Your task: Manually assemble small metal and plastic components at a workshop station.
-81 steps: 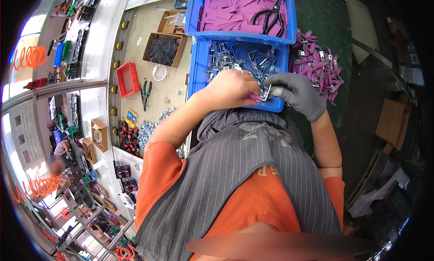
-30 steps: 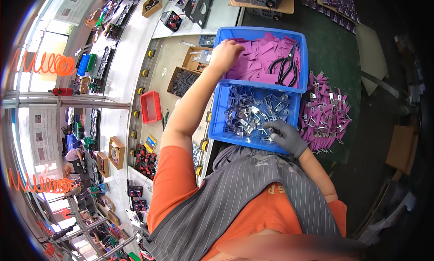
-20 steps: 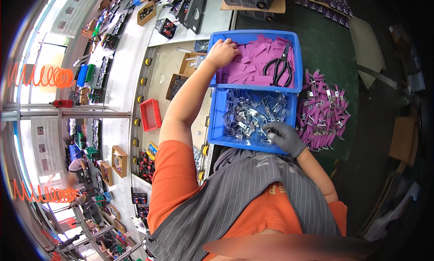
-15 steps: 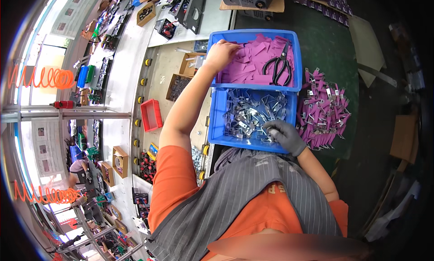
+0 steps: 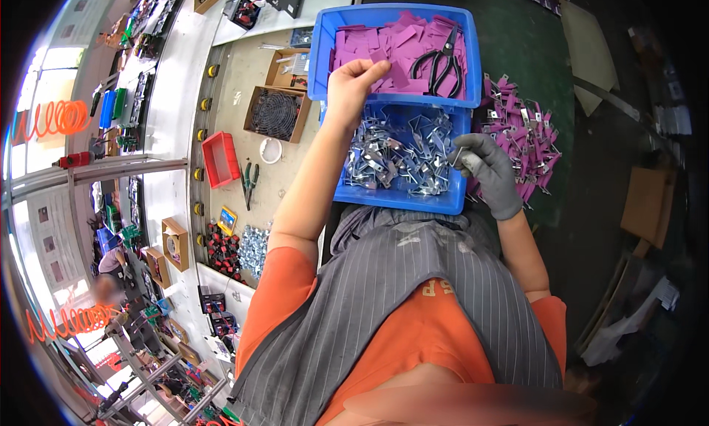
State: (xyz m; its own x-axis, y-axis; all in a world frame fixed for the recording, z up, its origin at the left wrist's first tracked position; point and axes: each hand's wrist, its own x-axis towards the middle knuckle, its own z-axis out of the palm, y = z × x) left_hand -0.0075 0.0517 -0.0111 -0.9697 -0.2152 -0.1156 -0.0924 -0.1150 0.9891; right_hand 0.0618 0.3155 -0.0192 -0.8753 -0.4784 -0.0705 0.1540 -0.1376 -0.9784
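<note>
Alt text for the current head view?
Bare left hand appears to pinch a purple strip over a blue bin of strips, pliers on top; gray-gloved right hand holds a metal bracket at the right edge of a second bin.

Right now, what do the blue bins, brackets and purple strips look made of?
Bins: likely plastic; blue, slight sheen, smooth rounded corners.
Brackets: metal, possibly plated steel; silvery glints, sharp bends.
Strips: thin, flat, matte purple; perhaps plastic or card, can't tell which.

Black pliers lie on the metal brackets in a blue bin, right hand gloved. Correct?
Wrong pile: the head view shows the black pliers on the purple strips in the far blue bin, not on the metal brackets. The right hand is gloved.
</note>
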